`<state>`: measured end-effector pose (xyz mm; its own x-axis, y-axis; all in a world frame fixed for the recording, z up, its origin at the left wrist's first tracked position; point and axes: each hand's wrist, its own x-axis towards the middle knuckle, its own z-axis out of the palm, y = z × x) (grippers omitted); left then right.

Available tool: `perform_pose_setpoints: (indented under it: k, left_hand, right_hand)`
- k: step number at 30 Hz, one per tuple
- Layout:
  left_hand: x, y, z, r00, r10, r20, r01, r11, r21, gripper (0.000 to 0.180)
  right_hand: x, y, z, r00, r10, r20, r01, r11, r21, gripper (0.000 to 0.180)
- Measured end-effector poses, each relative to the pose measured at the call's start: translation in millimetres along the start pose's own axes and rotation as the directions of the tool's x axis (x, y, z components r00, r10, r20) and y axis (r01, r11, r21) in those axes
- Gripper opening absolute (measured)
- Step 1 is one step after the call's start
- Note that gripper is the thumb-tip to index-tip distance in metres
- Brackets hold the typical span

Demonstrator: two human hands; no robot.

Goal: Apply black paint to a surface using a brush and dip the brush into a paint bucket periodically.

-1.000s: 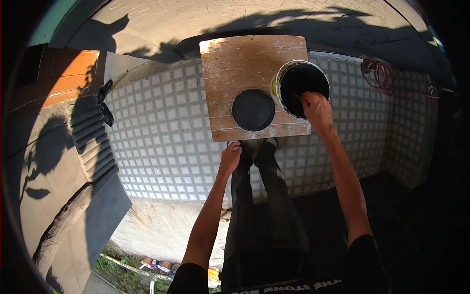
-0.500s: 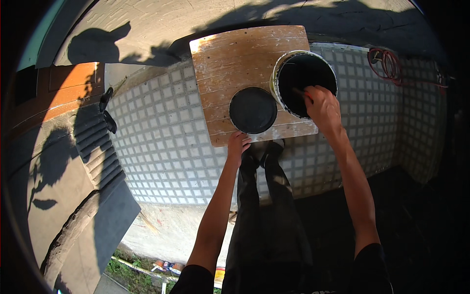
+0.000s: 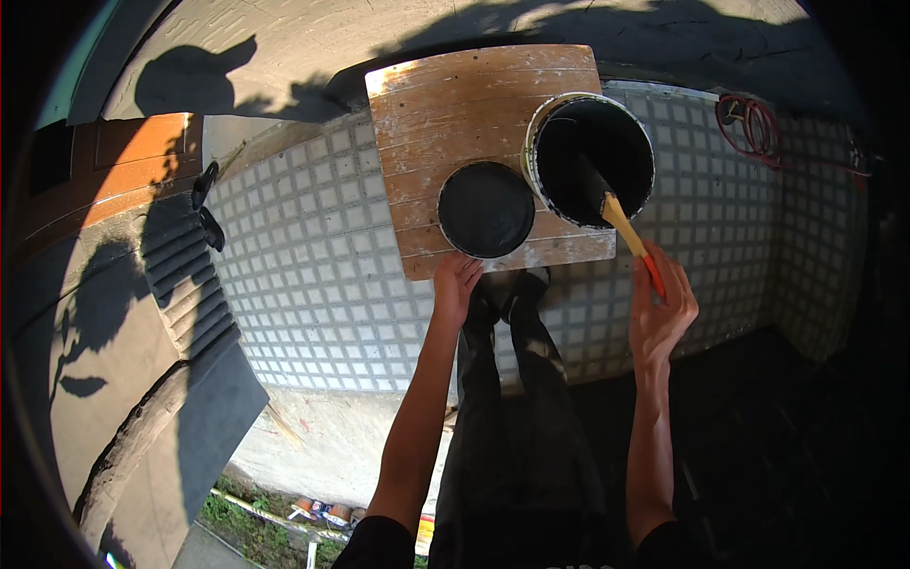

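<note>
Toward twelve o'clock, a wooden tabletop [image 3: 455, 109] is showing a worn, white-scuffed finish, while the dark round disc [image 3: 486, 211] on it is looking smooth and mostly matt. Between one and two o'clock, the bucket [image 3: 611, 123] is looking like plastic with a smeared rim, and toward two o'clock the brush [image 3: 623, 226] is showing a pale wooden handle with a painted-looking red-orange end. At nine o'clock, gridded paving [image 3: 313, 266] is appearing matt, and at six, trousers [image 3: 526, 427] are looking like dull cloth.

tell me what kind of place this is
Probably an outdoor patio or yard, perhaps beside a home: there's grid-patterned paving, sharp sunlit shadows, and green plants past its near edge.
</note>
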<state>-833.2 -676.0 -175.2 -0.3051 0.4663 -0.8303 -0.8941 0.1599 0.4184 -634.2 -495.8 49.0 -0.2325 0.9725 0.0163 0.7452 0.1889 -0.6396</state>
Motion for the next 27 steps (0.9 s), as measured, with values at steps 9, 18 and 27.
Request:
perform_pose_setpoints:
  k: [9, 18, 27]
  left_hand:
    - [-5.1, -2.4, 3.4, 1.0, 0.019, -0.02, -0.02, 0.996, -0.092, 0.027]
    - [-11.9, 0.0, 9.3, 1.0, 0.014, 0.004, -0.014, 0.997, -0.08, 0.026]
    - [-16.2, 3.9, 14.3, 0.999, 0.018, 0.046, -0.015, 0.998, -0.062, 0.024]
  right_hand:
    - [-54.5, 29.3, 19.3, 0.994, 0.008, -0.112, -0.006, 1.0, 0.018, 0.027]
    - [-60.5, 27.6, 24.0, 0.989, 0.142, 0.03, -0.142, 0.99, -0.019, 0.035]
    - [-65.8, 31.0, 32.3, 0.985, 0.156, 0.067, -0.158, 0.987, 0.02, 0.036]
